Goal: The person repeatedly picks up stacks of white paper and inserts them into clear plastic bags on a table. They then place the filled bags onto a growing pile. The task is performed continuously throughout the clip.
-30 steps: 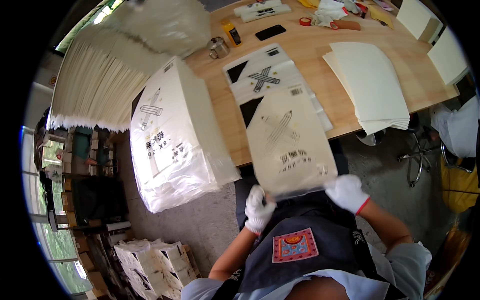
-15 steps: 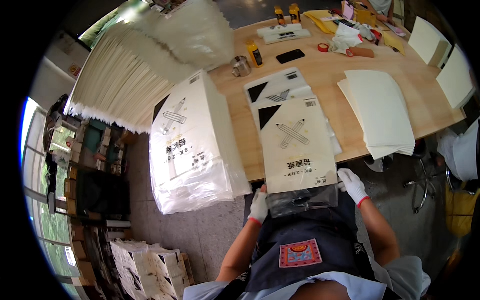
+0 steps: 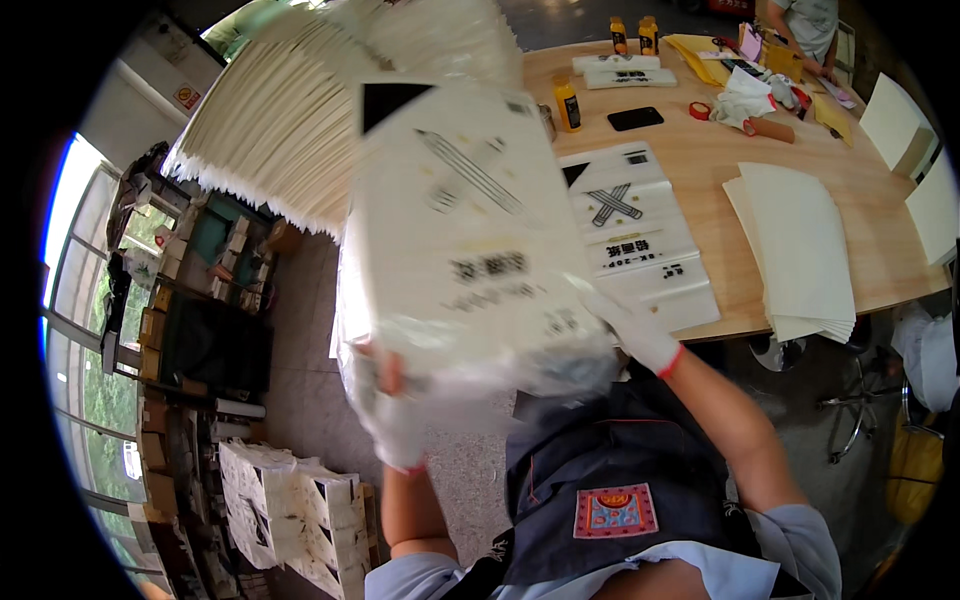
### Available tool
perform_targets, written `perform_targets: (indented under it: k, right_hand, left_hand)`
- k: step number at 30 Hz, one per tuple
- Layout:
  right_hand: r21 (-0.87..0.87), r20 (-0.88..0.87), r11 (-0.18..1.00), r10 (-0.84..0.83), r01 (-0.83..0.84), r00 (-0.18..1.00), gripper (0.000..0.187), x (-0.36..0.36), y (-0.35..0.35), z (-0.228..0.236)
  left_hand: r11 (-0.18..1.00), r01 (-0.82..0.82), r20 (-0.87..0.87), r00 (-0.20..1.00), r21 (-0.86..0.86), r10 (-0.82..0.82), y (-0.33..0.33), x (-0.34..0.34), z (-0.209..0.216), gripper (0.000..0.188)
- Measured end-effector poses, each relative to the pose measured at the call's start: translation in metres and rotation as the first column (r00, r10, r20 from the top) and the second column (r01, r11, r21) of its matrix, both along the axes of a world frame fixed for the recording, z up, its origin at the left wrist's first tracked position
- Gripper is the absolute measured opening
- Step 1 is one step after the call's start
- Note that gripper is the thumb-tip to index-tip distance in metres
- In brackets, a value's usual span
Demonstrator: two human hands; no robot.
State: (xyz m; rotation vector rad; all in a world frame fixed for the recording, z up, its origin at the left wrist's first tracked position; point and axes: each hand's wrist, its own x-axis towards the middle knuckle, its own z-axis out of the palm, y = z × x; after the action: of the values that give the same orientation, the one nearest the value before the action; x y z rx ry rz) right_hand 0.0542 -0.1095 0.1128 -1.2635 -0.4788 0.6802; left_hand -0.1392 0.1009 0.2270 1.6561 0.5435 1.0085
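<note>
Both hands apart, each clamped on an edge of one printed packet: left hand (image 3: 395,425) at its near left corner, thumb on top, right hand (image 3: 630,330) on the right edge (finger detail smeared, can't tell exact placement). The packet (image 3: 470,240) is up in the air, extending away from the hands, loose clear film at its near end. Step looks like moving a filled packet; next move seems to call for keeping both edges level so the limp end doesn't fold under. A packet stack (image 3: 348,280) is partly hidden behind it, just beyond the left hand. Past the right hand, on the tabletop (image 3: 705,165): flat printed sleeves (image 3: 650,240), then fanned white sheets (image 3: 800,255) further right. Labels: packet has black corner triangle, crossed pencils, bold dark characters, all blurry; sleeves carry similar print, sharper. Orange bottle (image 3: 568,106) farther off, dark label, too small to read.
</note>
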Motion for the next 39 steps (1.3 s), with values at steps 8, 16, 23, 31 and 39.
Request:
perform_targets:
  k: [8, 16, 23, 31, 39]
  right_hand:
    - [-0.578, 0.31, 0.811, 0.318, -0.088, 0.896, 0.062, 0.018, 0.106, 0.09]
    - [-0.567, 0.06, 0.729, 0.5, -0.383, 0.864, 0.052, -0.031, 0.029, 0.021]
    - [-0.712, -0.351, 0.536, 0.287, -0.453, 0.891, 0.044, -0.062, -0.097, -0.067]
    - [-0.659, -0.207, 0.716, 0.124, -0.232, 0.97, 0.042, -0.081, -0.12, -0.069]
    - [-0.581, -0.225, 0.798, 0.034, -0.162, 0.974, 0.035, -0.085, -0.133, -0.073]
  left_hand:
    - [0.976, -0.129, -0.278, 0.944, 0.177, 0.175, 0.187, -0.013, -0.048, 0.041]
    - [0.864, -0.1, 0.223, 0.946, -0.494, 0.237, 0.107, -0.025, -0.237, 0.053]
    - [0.946, 0.321, -0.402, 0.872, 0.042, -0.279, -0.072, 0.016, -0.262, 0.006]
    - [0.638, 0.586, -0.566, 0.778, 0.499, -0.271, -0.138, 0.184, -0.19, 0.022]
    - [0.509, 0.792, -0.755, 0.55, 0.337, -0.356, -0.12, 0.231, -0.23, 0.017]
